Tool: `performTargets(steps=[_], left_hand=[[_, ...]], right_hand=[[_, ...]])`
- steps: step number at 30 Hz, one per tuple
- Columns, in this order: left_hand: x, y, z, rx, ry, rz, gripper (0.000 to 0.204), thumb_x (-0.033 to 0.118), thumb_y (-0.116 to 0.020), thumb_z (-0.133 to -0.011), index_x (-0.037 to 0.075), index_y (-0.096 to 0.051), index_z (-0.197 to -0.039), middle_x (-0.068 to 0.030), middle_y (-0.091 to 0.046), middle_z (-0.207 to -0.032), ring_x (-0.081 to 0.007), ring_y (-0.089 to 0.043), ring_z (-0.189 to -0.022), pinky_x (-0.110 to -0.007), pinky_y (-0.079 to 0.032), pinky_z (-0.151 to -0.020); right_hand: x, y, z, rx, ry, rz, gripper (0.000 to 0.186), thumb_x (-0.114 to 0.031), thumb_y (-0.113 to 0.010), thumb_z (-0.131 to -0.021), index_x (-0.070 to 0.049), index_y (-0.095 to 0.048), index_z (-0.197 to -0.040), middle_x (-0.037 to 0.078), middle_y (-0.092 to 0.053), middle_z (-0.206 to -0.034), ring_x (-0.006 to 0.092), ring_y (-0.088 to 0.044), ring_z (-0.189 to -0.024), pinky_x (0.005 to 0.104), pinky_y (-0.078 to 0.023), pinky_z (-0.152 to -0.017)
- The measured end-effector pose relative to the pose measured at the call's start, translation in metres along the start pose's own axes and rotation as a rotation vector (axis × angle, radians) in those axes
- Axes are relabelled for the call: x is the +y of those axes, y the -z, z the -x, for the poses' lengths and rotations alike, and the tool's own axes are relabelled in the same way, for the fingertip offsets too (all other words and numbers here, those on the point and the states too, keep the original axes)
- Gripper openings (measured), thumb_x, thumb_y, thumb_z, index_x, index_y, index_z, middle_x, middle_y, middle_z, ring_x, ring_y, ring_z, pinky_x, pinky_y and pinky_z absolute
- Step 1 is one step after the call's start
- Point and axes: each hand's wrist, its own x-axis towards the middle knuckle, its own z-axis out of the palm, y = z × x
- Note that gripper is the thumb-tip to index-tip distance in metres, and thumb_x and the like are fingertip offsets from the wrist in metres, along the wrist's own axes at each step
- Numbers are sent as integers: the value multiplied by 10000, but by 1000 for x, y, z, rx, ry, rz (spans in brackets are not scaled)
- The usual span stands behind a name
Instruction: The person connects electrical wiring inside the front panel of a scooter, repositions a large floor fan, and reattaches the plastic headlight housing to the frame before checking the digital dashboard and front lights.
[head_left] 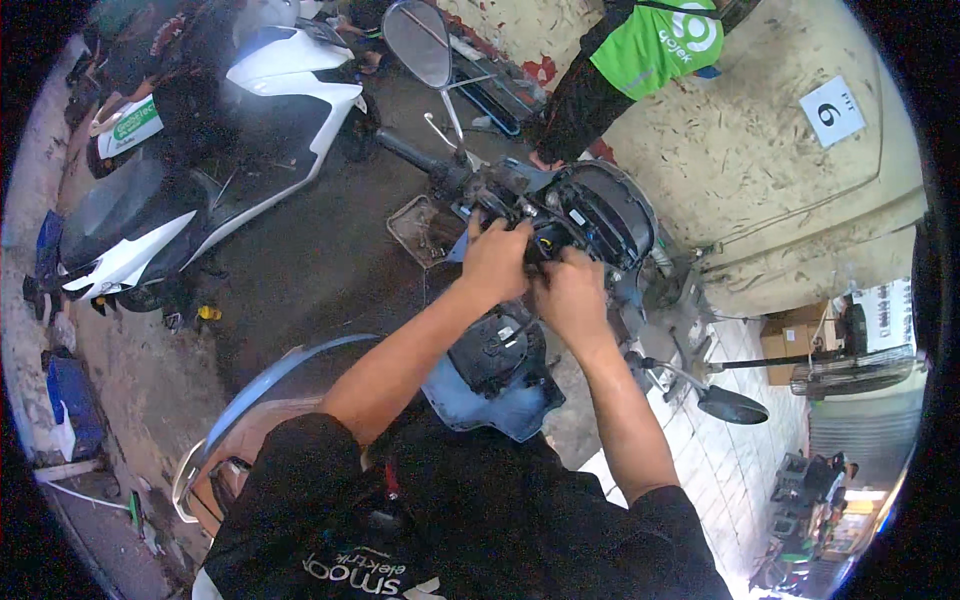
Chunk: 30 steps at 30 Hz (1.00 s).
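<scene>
A light blue scooter stands in front of me with its handlebar cover opened, baring dark parts and cables [520, 207]. My left hand [497, 262] is bent over these parts left of the middle, its fingers gripping something dark. Close beside it, my right hand [572, 292] has its fingers curled into the same opening; its fingertips are partly hidden, so what they hold cannot be made out. A small yellow piece [545, 243] shows between the two hands. Just right of them sits the dark instrument housing [605, 215]. Below my wrists lies a blue panel with a black centre [495, 350].
A left grip [415, 152] and round-edged mirror [418, 45] stick out on the left; another mirror [733, 405] is at right. A white and black scooter [270, 150] stands left. A person in a green vest [655, 50] is ahead. A fan [850, 372] stands right.
</scene>
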Motion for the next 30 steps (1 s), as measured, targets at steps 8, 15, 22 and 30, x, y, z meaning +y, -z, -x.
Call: performTargets(steps=[8, 15, 22, 30], left_hand=[[-20, -8, -1, 144, -105, 149, 355, 90, -690, -599, 95, -623, -947, -137, -603, -894, -320, -557, -994, -554, -246, -1048], [-15, -1, 6, 91, -232, -98, 265, 86, -667, -647, 146, -666, -905, -54, -596, -930, -246, -538, -1037, -553, -306, -986], [-16, 0, -1, 6, -228, -108, 287, 137, -696, -641, 117, -676, -927, -77, -626, -964, -262, -539, -1060, -583, -333, -958], [-6, -1, -2, -74, -103, -168, 265, 172, -710, -634, 21, -672, -848, -119, -638, -1002, -277, -542, -1075, -611, -277, -1020]], right_hand=[[3, 17, 4, 24, -18, 72, 179, -245, -723, -691, -128, -743, -824, 119, -564, -1028, 316, -436, -1089, 505, -366, -853], [15, 17, -1, -54, -55, -35, 219, -276, -719, -718, -162, -746, -903, 106, -543, -1108, 316, -402, -1151, 532, -341, -911], [12, 4, 5, -14, -2, 37, 268, -305, -724, -672, -132, -742, -875, 89, -569, -1088, 304, -414, -1154, 544, -313, -931], [22, -10, 5, 129, 45, -92, 196, -235, -696, -646, -91, -717, -777, 53, -606, -903, 277, -467, -1091, 534, -289, -924]])
